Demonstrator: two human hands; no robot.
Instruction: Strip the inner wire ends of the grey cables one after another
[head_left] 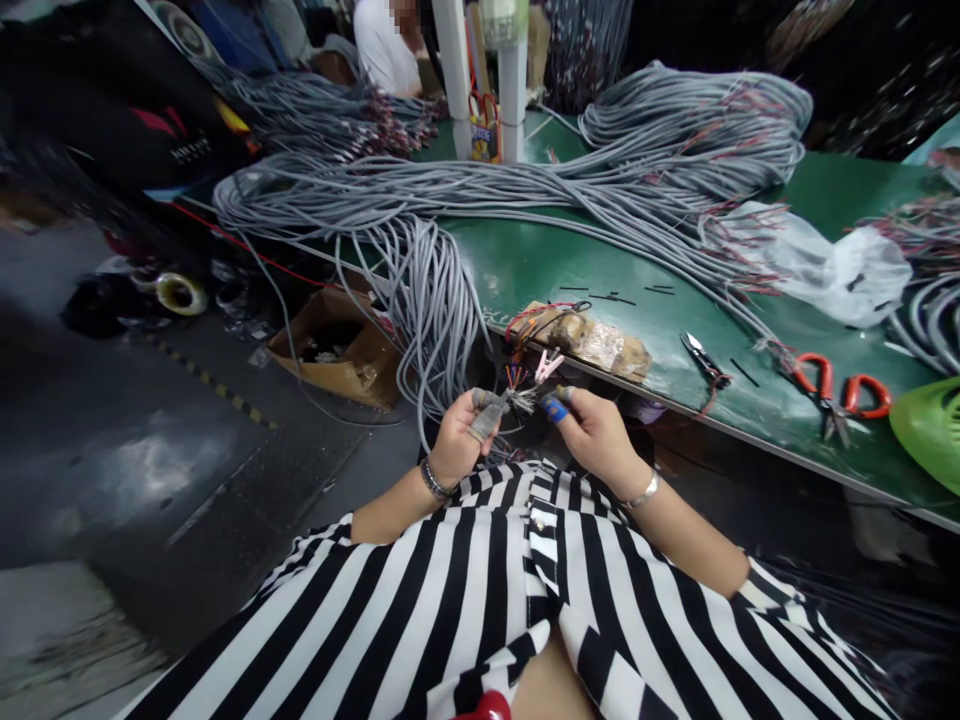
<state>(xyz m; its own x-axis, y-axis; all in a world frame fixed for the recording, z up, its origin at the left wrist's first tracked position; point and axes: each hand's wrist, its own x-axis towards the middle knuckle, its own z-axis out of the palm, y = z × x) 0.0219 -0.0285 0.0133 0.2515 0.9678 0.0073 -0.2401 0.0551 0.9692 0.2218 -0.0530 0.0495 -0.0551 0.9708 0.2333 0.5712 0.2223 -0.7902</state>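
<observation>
My left hand (466,436), its thumb and a finger wrapped in grey tape, is closed on a grey cable end with coloured and bare wire strands (517,397) fanning out. Just right of the strands, my right hand (594,430), with blue tape on one finger, pinches something dark and thin that I cannot make out. A pale pink clip (549,366) stands between the hands and the table edge. Beyond it lies a brown taped block (600,345) with red and black wires at its left end.
Long bundles of grey cable (420,190) cross the green table (525,262) and hang over its edge. Red-handled scissors (831,400), small snippers (705,360), a plastic bag (825,262) and a green basket (930,430) lie right. A cardboard box (337,350) is lower left. Another person sits behind.
</observation>
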